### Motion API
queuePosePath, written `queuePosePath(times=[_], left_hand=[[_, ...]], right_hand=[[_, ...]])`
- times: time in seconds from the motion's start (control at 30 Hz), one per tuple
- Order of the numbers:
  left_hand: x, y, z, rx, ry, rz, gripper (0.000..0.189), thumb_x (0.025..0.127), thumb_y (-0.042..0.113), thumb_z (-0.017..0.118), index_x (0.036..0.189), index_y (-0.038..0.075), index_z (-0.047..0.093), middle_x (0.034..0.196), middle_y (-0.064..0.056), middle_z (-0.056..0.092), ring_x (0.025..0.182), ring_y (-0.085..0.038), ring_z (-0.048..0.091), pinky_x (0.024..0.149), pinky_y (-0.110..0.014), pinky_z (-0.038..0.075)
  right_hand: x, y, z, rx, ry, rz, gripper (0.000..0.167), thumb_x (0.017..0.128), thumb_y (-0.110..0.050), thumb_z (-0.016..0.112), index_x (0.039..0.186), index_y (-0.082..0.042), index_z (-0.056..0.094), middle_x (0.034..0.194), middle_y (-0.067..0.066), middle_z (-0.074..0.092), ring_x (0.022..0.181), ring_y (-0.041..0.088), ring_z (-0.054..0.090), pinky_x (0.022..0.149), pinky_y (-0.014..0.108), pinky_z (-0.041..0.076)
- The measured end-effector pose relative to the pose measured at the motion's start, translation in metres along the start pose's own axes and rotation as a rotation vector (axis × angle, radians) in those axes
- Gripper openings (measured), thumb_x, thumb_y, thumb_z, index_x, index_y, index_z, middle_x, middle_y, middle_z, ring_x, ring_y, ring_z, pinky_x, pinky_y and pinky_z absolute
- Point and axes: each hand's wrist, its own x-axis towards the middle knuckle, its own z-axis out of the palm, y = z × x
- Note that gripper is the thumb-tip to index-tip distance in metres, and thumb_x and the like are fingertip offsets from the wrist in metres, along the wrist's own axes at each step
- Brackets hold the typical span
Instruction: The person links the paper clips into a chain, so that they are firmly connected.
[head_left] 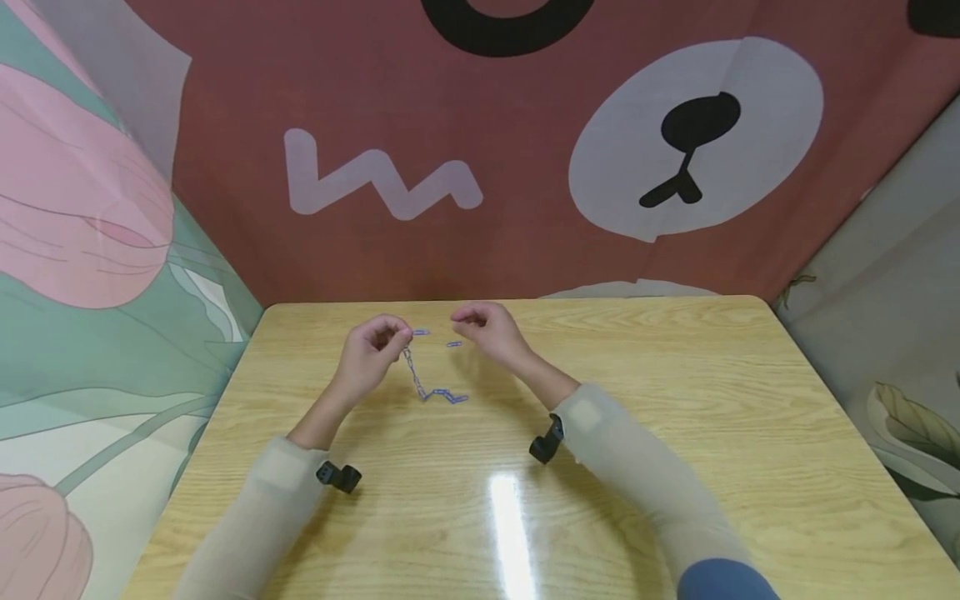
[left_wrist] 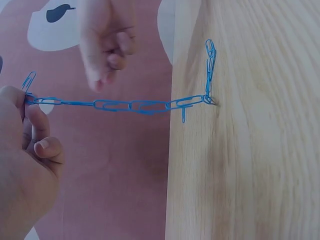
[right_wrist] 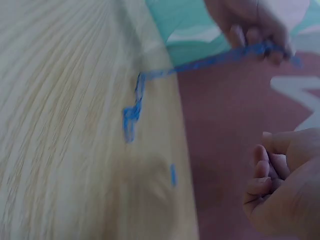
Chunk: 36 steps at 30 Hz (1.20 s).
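My left hand [head_left: 369, 352] pinches the upper end of a chain of blue paper clips [head_left: 412, 367] between thumb and finger. One end clip [left_wrist: 29, 80] sticks out past the fingertips. From there the linked clips hang down to the table, where the lower part [right_wrist: 131, 115] lies bent on the wood. My right hand [head_left: 489, 335] hovers beside it, its fingers loosely curled with nothing visible between them. Below its fingertips, a single loose blue paper clip [head_left: 454, 343] lies on the table, apart from the chain.
The light wood table [head_left: 420, 517] ends at the back against a reddish curtain [head_left: 525, 258] with a cartoon print. Patterned fabric [head_left: 112, 350] hangs along the left side. Small black cameras [head_left: 546, 440] are strapped at both wrists.
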Motion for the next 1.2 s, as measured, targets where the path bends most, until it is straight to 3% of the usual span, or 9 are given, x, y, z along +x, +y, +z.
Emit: queuePosePath(times=[0.1, 0.37, 0.5, 0.7, 1.2], left_hand=[[0.0, -0.004, -0.002, 0.008, 0.006, 0.005, 0.008, 0.098, -0.009, 0.059, 0.094, -0.015, 0.064, 0.077, -0.019, 0.059, 0.06, -0.005, 0.048, 0.053, -0.016, 0.039], [0.001, -0.035, -0.006, 0.007, 0.022, 0.018, 0.008, 0.099, -0.008, 0.059, 0.095, -0.011, 0.066, 0.078, -0.025, 0.059, 0.06, -0.006, 0.047, 0.051, -0.017, 0.037], [0.001, -0.037, -0.007, -0.007, 0.023, 0.033, 0.009, 0.099, -0.003, 0.062, 0.095, -0.008, 0.067, 0.078, -0.023, 0.06, 0.06, -0.008, 0.049, 0.05, -0.018, 0.039], [0.001, -0.038, -0.007, -0.018, 0.018, 0.048, 0.009, 0.1, -0.003, 0.062, 0.094, -0.007, 0.067, 0.078, -0.021, 0.06, 0.059, -0.008, 0.049, 0.05, -0.019, 0.039], [0.001, -0.035, -0.006, -0.029, 0.023, 0.043, 0.009, 0.099, -0.004, 0.062, 0.094, -0.009, 0.067, 0.078, -0.022, 0.06, 0.06, -0.008, 0.049, 0.051, -0.018, 0.039]], right_hand=[[0.005, 0.015, 0.001, -0.029, -0.003, 0.026, 0.016, 0.096, -0.008, 0.071, 0.11, 0.0, 0.074, 0.103, 0.009, 0.072, 0.091, 0.02, 0.063, 0.077, 0.029, 0.051], [0.013, 0.04, 0.005, -0.053, -0.037, 0.097, 0.019, 0.096, -0.007, 0.071, 0.112, 0.002, 0.074, 0.098, 0.009, 0.071, 0.085, 0.019, 0.061, 0.073, 0.028, 0.048], [0.016, 0.046, 0.008, -0.073, -0.028, 0.133, 0.018, 0.096, -0.009, 0.071, 0.111, 0.0, 0.074, 0.099, 0.009, 0.071, 0.086, 0.021, 0.062, 0.072, 0.03, 0.052], [0.018, 0.054, 0.014, -0.148, -0.009, 0.152, 0.014, 0.094, -0.008, 0.073, 0.106, -0.001, 0.075, 0.101, 0.01, 0.072, 0.094, 0.023, 0.066, 0.082, 0.032, 0.054], [0.026, 0.06, 0.032, -0.292, 0.033, 0.178, 0.012, 0.089, -0.012, 0.079, 0.101, -0.008, 0.077, 0.094, 0.003, 0.073, 0.09, 0.019, 0.067, 0.083, 0.032, 0.052]])
